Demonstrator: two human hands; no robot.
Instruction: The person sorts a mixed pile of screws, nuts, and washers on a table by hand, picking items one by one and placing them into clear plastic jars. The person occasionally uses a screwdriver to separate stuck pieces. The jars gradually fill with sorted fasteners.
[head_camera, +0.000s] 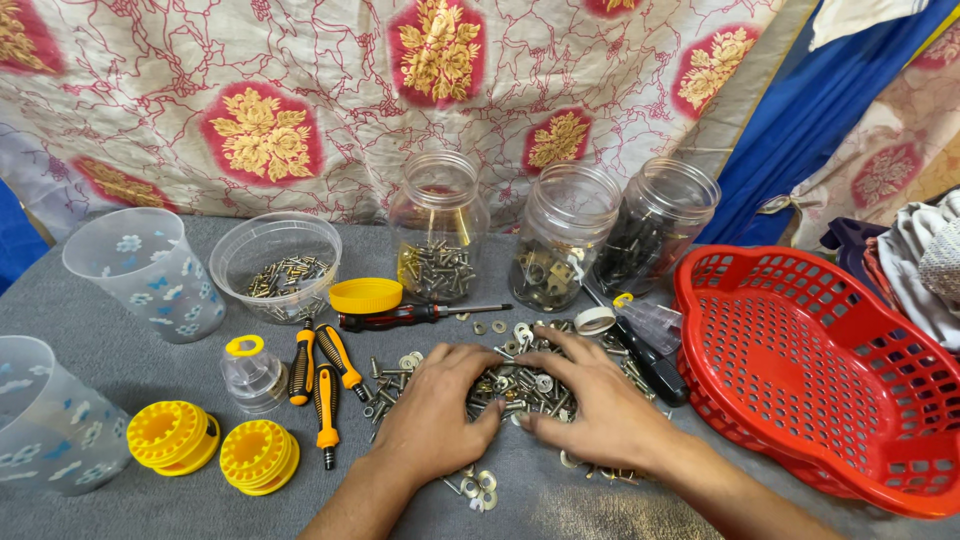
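Both hands lie palm-down on a grey cloth-covered table (110, 350), wrists entering from about 6 o'clock. The left hand (435, 410) rests with its fingers curled loosely over the left edge of a heap of small metal hardware (525, 385), thumb pointing toward 3 o'clock; the right hand (590, 405) lies spread and half open on the heap's right side, fingers fanned toward 10 o'clock. Neither hand clearly pinches any single piece; they cup the pile between them. The heap sits in the middle of the table, a dull silver and brass mix of washers, nuts and screws, with stray pieces scattered around it toward 12 and 6 o'clock. Beyond it at 12 o'clock stand three clear jars (565, 235), each partly filled with hardware, and at 10 o'clock one round clear tub (280, 260) holding screws beside a yellow lid (365, 295). Three orange-and-black screwdrivers (325, 385) lie at 9 o'clock, and one red-handled screwdriver (420, 315) lies at 11 o'clock. Two yellow spools (215, 445) sit at 8 o'clock, and two frosted flowered cups (145, 270) stand at the far left. A red perforated basket (820, 370) lies at 3 o'clock.
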